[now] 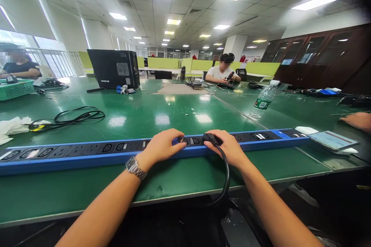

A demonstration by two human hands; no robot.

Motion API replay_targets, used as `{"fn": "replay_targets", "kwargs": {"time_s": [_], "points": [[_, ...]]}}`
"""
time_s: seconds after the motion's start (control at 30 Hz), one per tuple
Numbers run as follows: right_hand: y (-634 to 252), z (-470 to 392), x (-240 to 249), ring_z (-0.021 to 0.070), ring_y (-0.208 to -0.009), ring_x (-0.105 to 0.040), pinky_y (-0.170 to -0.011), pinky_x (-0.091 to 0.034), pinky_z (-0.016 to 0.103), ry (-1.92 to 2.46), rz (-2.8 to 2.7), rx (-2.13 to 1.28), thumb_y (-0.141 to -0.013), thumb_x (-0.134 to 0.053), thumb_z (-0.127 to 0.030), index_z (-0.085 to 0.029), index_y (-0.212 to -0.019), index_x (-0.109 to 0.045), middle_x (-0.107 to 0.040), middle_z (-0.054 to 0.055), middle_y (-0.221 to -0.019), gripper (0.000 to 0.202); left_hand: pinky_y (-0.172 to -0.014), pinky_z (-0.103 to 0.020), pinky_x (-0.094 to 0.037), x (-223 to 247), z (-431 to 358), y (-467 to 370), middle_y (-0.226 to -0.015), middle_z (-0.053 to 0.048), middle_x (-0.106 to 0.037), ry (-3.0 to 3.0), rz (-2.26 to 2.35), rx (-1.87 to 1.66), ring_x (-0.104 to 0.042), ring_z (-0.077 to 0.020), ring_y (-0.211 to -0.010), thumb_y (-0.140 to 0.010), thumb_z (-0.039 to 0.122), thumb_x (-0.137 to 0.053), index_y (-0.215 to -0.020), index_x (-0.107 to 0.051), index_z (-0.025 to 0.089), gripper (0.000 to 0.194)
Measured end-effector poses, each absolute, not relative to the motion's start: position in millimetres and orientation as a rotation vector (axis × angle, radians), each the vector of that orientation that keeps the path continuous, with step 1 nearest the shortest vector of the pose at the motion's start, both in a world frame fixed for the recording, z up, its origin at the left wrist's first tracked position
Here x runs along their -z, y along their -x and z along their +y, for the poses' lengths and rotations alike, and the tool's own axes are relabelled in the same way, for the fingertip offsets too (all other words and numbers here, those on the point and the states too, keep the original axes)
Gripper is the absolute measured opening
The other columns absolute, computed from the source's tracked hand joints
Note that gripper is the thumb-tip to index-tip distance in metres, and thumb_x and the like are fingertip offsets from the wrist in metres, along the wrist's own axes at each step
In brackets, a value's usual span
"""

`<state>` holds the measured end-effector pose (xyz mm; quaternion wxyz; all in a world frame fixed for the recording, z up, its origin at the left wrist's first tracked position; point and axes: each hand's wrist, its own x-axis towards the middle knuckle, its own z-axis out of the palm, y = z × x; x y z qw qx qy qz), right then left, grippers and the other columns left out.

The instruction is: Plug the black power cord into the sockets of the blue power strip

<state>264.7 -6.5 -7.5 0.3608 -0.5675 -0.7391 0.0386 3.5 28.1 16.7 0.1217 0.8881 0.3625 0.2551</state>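
Note:
A long blue power strip with a row of black sockets lies across the green table in front of me. My left hand, with a metal watch on the wrist, is closed over the strip near its middle, its fingertips partly hidden. Just to the right, my right hand grips a black power plug at the sockets. Whether the plug is seated in one cannot be made out. Its thick black cable bends down past the table's front edge.
A tablet-like device lies at the strip's right end, near another person's hand. Beyond the strip stand a water bottle and a black computer case. A coiled black cable lies left. Another person sits across the table.

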Motion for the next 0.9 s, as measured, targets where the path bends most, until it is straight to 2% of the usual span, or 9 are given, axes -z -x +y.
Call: {"fn": "replay_targets", "kwargs": {"time_s": [0.27,0.43,0.6,0.73,0.9], "points": [[-261,-9,3,0.0219,-0.08,-0.066,-0.076,-0.052,0.035,1.321,-1.527,-0.317,-0.074,-0.067,-0.054,-0.018,-0.096,-0.068,-0.072,0.006,-0.089,0.042,-0.09,-0.037,-0.051,-17,28,-3,-0.114,-0.004,-0.07,-2.606,1.063,-0.723,-0.065,-0.0223,-0.101,-0.09,0.038,-0.058,-0.116,-0.064,0.021,0.032],[-238,-16,2,0.0238,-0.092,-0.066,-0.086,-0.05,0.039,1.31,-1.652,-0.292,-0.077,-0.067,-0.049,-0.021,-0.103,-0.07,-0.073,0.007,-0.101,0.039,-0.097,-0.041,-0.049,-17,25,-3,-0.127,-0.008,-0.065,-2.632,1.072,-0.709,-0.062,-0.0258,-0.112,-0.086,0.041,-0.062,-0.133,-0.054,0.021,0.051],[-217,-22,4,0.0233,-0.099,-0.065,-0.091,-0.048,0.04,1.275,-1.814,-0.204,-0.081,-0.066,-0.041,-0.025,-0.108,-0.071,-0.074,0.005,-0.106,0.032,-0.09,-0.042,-0.051,-17,23,-4,-0.124,-0.011,-0.066,-2.711,1.028,-0.659,-0.063,-0.0287,-0.108,-0.081,0.052,-0.067,-0.145,-0.04,0.022,0.076],[-210,-24,9,0.024,-0.106,-0.063,-0.097,-0.043,0.044,1.294,-1.871,-0.166,-0.085,-0.063,-0.038,-0.028,-0.111,-0.07,-0.072,0.005,-0.113,0.029,-0.09,-0.039,-0.05,-18,22,-5,-0.121,-0.008,-0.068,-2.769,0.927,-0.673,-0.064,-0.0265,-0.106,-0.084,0.051,-0.065,-0.141,-0.046,0.026,0.065],[-208,-24,11,0.0249,-0.106,-0.062,-0.098,-0.042,0.046,1.32,-1.902,-0.12,-0.087,-0.061,-0.04,-0.028,-0.111,-0.069,-0.072,0.005,-0.112,0.028,-0.087,-0.033,-0.049,-19,23,-4,-0.115,-0.003,-0.07,-2.753,0.834,-0.728,-0.064,-0.0216,-0.101,-0.088,0.039,-0.064,-0.128,-0.056,0.028,0.043]]}}
